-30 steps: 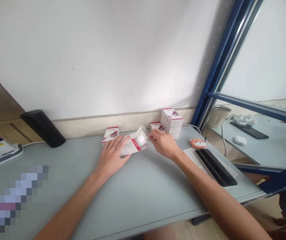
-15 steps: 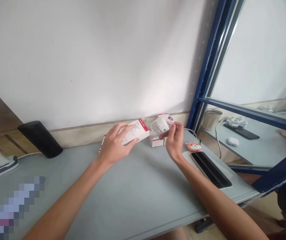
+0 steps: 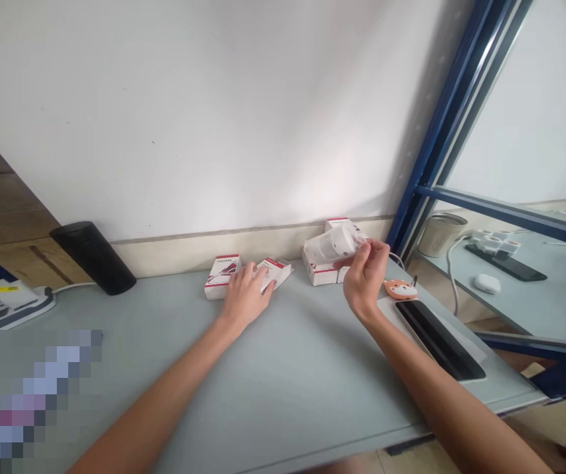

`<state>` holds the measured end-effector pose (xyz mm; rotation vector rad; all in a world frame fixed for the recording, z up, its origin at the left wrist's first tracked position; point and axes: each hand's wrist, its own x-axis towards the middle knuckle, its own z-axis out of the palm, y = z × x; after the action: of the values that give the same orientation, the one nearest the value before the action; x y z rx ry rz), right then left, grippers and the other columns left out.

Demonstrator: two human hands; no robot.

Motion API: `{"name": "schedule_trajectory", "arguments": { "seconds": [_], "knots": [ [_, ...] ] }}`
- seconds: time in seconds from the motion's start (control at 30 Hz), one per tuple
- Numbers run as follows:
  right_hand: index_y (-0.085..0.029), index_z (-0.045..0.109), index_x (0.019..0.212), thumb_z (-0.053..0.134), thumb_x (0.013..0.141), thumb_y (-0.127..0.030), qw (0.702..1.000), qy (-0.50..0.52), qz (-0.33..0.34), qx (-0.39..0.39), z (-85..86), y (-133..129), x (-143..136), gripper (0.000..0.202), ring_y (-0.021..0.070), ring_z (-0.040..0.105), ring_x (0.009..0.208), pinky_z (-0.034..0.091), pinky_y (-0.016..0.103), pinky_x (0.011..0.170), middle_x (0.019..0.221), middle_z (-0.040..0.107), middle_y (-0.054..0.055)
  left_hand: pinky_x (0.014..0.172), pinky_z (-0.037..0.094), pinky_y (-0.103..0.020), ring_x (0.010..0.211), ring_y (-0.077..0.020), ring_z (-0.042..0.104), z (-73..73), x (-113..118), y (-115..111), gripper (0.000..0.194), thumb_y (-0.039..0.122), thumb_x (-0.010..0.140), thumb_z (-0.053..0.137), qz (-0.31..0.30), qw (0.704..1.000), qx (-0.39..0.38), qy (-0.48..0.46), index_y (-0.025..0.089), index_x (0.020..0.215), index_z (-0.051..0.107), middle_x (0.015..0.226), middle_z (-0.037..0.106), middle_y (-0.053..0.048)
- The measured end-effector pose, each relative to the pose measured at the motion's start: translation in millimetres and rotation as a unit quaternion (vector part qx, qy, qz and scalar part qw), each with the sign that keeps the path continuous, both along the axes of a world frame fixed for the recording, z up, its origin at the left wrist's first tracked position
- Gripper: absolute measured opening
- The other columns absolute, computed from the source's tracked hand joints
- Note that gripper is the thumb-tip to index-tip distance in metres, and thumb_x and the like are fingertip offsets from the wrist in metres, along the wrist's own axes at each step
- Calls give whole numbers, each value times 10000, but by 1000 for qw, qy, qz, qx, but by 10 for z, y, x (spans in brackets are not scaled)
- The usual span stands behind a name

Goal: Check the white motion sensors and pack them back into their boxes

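My left hand (image 3: 248, 297) grips a small white-and-red carton (image 3: 275, 271) low at the tabletop, fingers and thumb over its sides, and partly covers it. An open flap seems to stick out at the carton's right end. Beside it on the left lies a similar red-and-white box (image 3: 219, 278). My right hand (image 3: 366, 273) pinches one end of a white device in clear plastic wrapping (image 3: 335, 245), held in the air. Just behind and below that device are more red-and-white boxes (image 3: 323, 275), partly hidden.
A black cylinder (image 3: 93, 258) leans at the wall on the left, near a white power strip (image 3: 20, 306). On the right lie a dark phone (image 3: 438, 339) and an orange animal-faced item (image 3: 401, 289). Blue metal framing (image 3: 424, 158) borders a mirror-like panel at the right.
My left hand has lowered the carton to the tabletop, away from the wrapped device. My right hand keeps hold of the device. The view has shifted left.
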<state>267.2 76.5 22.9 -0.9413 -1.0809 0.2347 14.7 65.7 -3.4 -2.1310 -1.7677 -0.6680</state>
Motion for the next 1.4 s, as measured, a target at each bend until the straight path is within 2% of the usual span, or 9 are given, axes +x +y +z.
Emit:
{"name": "schedule_trajectory", "arguments": {
  "seconds": [0.2, 0.4, 0.5, 0.6, 0.7, 0.83, 1.07, 1.3, 1.4],
  "knots": [
    [-246, 448, 1074, 385, 1101, -557, 999, -42, -8, -2, -66, -22, -38, 319, 130, 648, 492, 492, 292, 518, 840, 622, -23, 894, 491, -482, 1042, -369, 656, 26, -67, -36, 334, 347, 1054, 440, 16, 999, -19, 21, 177, 1204, 685, 1146, 631, -190],
    [-242, 457, 1084, 398, 1098, -540, 997, -73, -1, -18, -124, -50, -63, 304, 135, 678, 531, 488, 279, 525, 868, 644, -14, 1187, 377, -494, 1239, -291, 644, 220, -231, 40, 341, 388, 1069, 449, -132, 988, -63, 56, 282, 1278, 697, 1273, 700, -84],
    [-242, 454, 1081, 388, 1102, -521, 996, -88, 2, -26, -139, -52, -67, 287, 139, 683, 527, 483, 284, 529, 873, 658, -8, 1282, 273, -536, 1459, -296, 521, 312, -523, 77, 418, 406, 1078, 429, -208, 971, -98, 63, 314, 1433, 630, 1592, 551, -64],
    [-243, 456, 1079, 394, 1100, -524, 996, -90, -3, -22, -129, -51, -66, 288, 138, 681, 531, 475, 278, 519, 891, 673, 1, 1325, 202, -566, 1553, -321, 421, 289, -824, 51, 543, 515, 1040, 503, -184, 976, -99, 53, 328, 1549, 531, 1756, 328, -62],
    [-243, 463, 1085, 401, 1098, -541, 995, -94, -13, -19, -125, -50, -69, 305, 144, 685, 540, 481, 281, 528, 873, 681, -1, 1319, 227, -585, 1567, -312, 408, 179, -969, -10, 560, 506, 1045, 475, -140, 982, -114, 58, 319, 1572, 508, 1678, 466, -90],
    [-244, 473, 1086, 390, 1099, -551, 993, -114, 1, -40, -156, -69, -96, 319, 168, 693, 546, 501, 298, 561, 765, 666, -26, 1268, 316, -608, 1506, -356, 471, 79, -879, -22, 536, 379, 1007, 488, -63, 995, -62, 55, 281, 1530, 555, 1667, 464, -121],
    [-243, 493, 1084, 385, 1084, -596, 986, -141, 26, -88, -186, -123, -174, 370, 189, 708, 605, 534, 310, 585, 814, 710, 17, 1172, 401, -581, 1395, -387, 527, 109, -698, 77, 578, 270, 890, 553, -54, 994, -45, 80, 211, 1464, 580, 1498, 599, -173],
    [-248, 476, 1059, 363, 1077, -629, 984, -131, 68, -102, -167, -135, -223, 399, 193, 674, 577, 534, 316, 577, 695, 668, -12, 1189, 393, -556, 1407, -366, 520, 119, -767, 79, 570, 238, 897, 534, -71, 994, -48, 74, 229, 1466, 565, 1502, 589, -163],
    [-251, 477, 1041, 398, 1066, -649, 986, -90, 102, -95, -138, -130, -222, 406, 181, 652, 535, 515, 307, 544, 674, 650, -29, 1257, 273, -621, 1491, -404, 434, 206, -685, -18, 601, 216, 888, 544, -72, 995, -30, 57, 207, 1490, 548, 1566, 500, -200]
  ]
}}
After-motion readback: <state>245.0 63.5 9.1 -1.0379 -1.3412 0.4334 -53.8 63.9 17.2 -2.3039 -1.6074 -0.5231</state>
